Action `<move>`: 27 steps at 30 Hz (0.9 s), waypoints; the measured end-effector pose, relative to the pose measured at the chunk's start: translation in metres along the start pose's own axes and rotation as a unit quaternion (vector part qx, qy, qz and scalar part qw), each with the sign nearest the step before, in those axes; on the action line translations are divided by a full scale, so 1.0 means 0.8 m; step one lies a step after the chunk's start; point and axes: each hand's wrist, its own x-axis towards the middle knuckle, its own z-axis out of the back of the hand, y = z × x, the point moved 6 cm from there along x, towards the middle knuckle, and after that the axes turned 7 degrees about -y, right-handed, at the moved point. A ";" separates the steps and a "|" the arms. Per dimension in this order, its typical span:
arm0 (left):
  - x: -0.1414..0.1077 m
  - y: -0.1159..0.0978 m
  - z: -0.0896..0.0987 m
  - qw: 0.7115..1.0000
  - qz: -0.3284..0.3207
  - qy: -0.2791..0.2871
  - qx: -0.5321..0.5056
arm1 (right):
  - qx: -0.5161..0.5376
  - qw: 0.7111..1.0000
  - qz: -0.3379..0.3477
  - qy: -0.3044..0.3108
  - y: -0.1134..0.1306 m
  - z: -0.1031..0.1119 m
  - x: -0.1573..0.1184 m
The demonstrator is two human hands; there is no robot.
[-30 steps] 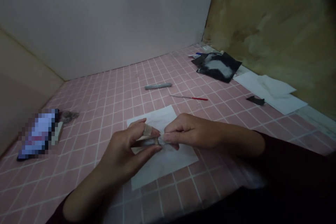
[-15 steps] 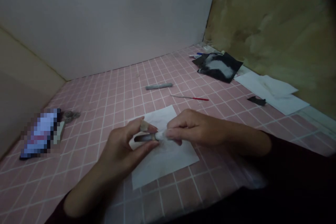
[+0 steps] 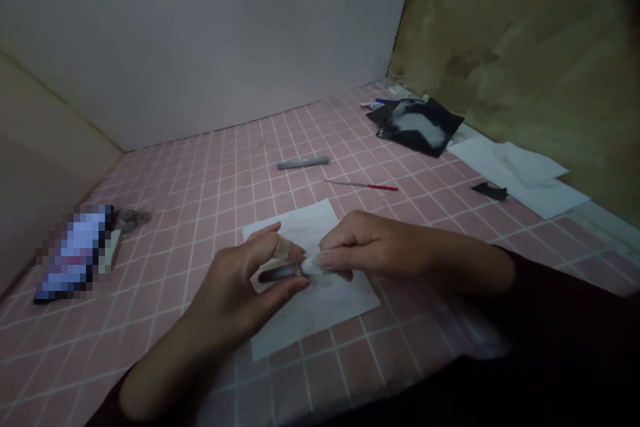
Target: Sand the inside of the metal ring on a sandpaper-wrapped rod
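- Left hand (image 3: pixel 225 290) has a tight pinch grip on a dark tube (image 3: pixel 279 273), held just above white paper (image 3: pixel 345 307)
- Right hand (image 3: pixel 380 250) just closed in, pinching white fluff (image 3: pixel 311 267) at the tube's 3 o'clock end

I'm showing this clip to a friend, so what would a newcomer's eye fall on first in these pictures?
Two bare hands catch the eye at lower centre: the left hand pinches a small dark cylinder, and the right hand holds white fluff at its end, above a white paper sheet. A bandage wraps a left finger. Farther back, on the pink grid surface, lies a white-smeared black sheet.
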 end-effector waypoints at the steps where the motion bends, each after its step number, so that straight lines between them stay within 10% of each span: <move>1: 0.000 0.002 0.002 1.000 0.010 -0.011 0.003 | -0.006 1.000 0.002 -0.007 0.001 0.002 0.000; 27: -0.001 0.003 -0.001 1.000 0.014 -0.002 0.002 | -0.009 1.000 -0.006 -0.007 0.002 0.000 -0.001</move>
